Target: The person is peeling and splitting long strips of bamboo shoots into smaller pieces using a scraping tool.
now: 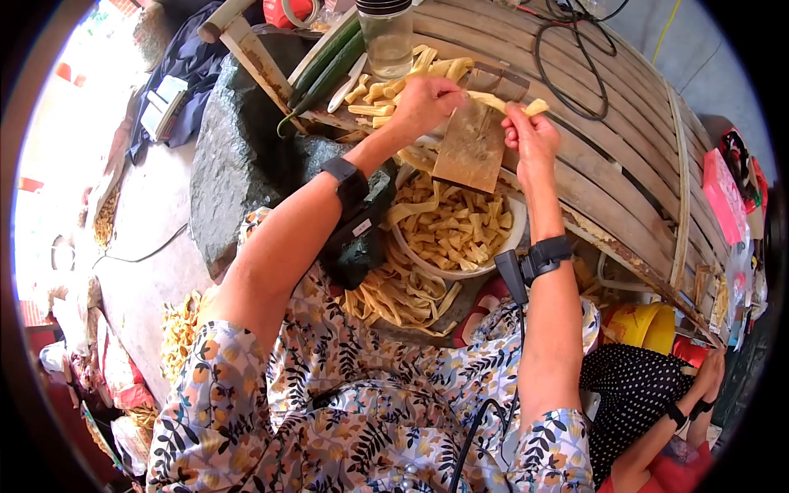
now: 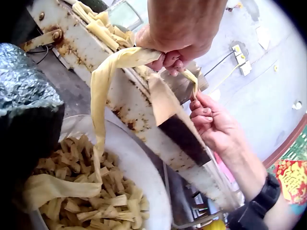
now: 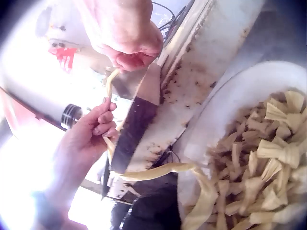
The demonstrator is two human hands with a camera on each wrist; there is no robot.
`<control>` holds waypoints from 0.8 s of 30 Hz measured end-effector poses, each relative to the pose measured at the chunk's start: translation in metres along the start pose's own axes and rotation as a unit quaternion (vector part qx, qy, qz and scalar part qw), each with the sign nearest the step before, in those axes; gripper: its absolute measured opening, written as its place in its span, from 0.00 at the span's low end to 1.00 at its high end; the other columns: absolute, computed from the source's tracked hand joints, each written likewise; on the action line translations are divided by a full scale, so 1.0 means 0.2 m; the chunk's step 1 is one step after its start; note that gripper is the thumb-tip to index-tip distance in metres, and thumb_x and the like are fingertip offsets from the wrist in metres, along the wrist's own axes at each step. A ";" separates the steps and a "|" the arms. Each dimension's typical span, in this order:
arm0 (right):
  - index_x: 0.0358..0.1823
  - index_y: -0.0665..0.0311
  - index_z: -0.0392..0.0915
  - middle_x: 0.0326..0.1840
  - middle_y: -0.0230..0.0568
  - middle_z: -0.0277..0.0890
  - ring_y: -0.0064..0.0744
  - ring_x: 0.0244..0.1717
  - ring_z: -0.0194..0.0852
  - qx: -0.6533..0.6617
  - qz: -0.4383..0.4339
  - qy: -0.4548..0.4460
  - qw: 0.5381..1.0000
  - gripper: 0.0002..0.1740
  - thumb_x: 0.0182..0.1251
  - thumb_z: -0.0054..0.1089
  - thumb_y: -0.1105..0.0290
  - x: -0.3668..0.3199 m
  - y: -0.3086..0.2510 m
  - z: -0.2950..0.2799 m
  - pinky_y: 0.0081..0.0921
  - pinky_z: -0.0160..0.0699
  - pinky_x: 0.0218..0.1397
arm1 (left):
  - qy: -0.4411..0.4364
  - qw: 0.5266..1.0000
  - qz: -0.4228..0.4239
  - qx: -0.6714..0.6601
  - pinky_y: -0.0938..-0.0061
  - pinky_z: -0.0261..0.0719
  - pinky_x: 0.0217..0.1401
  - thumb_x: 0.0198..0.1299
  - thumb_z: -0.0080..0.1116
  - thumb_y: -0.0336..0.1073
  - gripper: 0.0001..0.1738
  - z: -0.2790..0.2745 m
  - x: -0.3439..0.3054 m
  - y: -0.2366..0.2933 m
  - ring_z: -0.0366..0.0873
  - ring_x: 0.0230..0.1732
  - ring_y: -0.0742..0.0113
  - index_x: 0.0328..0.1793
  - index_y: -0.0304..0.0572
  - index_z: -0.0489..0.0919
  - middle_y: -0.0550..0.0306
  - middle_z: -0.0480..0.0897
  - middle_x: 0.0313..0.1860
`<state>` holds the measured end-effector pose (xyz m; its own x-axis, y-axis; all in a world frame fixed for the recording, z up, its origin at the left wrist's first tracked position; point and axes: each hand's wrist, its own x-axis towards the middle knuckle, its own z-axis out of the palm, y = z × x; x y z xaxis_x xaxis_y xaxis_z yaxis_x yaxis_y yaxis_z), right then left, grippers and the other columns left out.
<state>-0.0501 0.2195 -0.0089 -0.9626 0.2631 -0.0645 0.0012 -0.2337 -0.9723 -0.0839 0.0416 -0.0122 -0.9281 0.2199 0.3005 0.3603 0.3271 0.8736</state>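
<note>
A long pale yellow strip [image 1: 486,100] stretches between the two hands above a small wooden board [image 1: 470,152]. My left hand [image 1: 427,105] pinches it on the left side; its tail [image 2: 99,96] hangs from there toward the bowl in the left wrist view. My right hand [image 1: 534,141] pinches the other part, and a stubby end [image 1: 537,107] pokes out above the fingers. Below the board stands a white bowl [image 1: 521,220] full of short, knotted yellow pieces [image 1: 452,230]. More such pieces [image 1: 378,109] lie on the slatted table beside my left hand.
Green cucumbers [image 1: 329,70], a white-handled tool [image 1: 348,84] and a clear jar [image 1: 388,45] are at the table's back left. A black cable [image 1: 567,82] coils on the slats [image 1: 625,140]. Loose strips [image 1: 394,296] hang beneath the bowl. Another person's arms [image 1: 657,435] rest at the right.
</note>
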 end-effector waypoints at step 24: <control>0.29 0.67 0.79 0.16 0.32 0.74 0.18 0.16 0.67 -0.307 -0.010 -0.189 0.933 0.09 0.60 0.56 0.68 -0.43 -0.05 -0.15 0.19 0.64 0.19 | -0.174 0.950 0.235 0.110 0.64 0.72 0.25 0.50 0.58 0.34 0.11 0.05 -0.50 0.34 0.75 0.24 0.47 0.39 0.46 0.70 0.48 0.75 0.21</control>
<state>0.0409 0.2268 0.0006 -0.9906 -0.1150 -0.0742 0.0255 0.3782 -0.9254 0.0335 0.0509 0.0126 -0.5860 0.6673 0.4597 0.7741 0.2932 0.5611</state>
